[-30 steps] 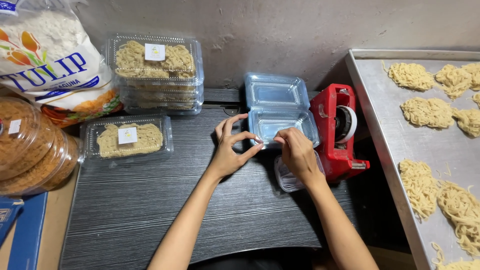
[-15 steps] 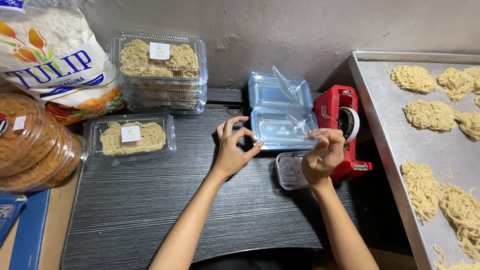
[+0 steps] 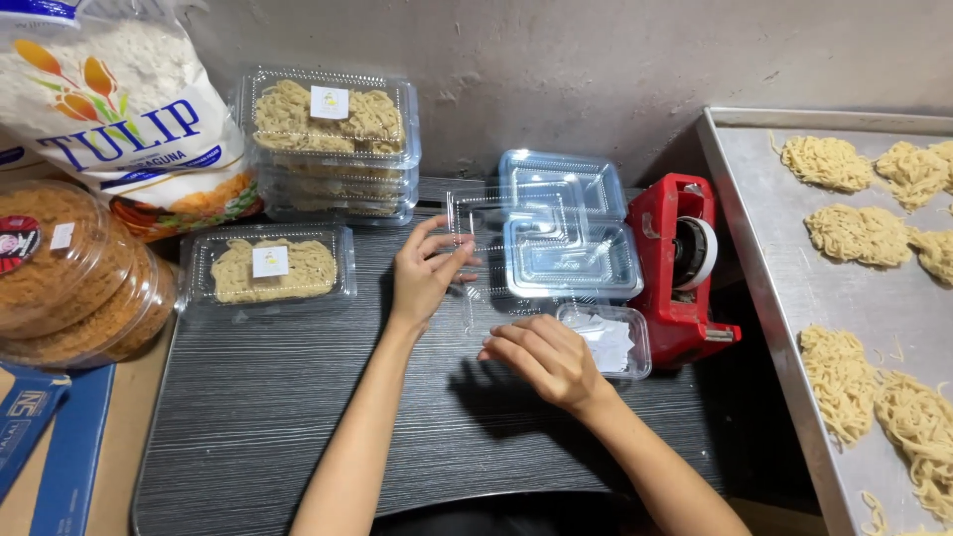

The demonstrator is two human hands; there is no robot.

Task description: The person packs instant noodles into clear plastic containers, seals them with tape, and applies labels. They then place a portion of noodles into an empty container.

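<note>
Two bare forearms, no sleeves or jewellery
</note>
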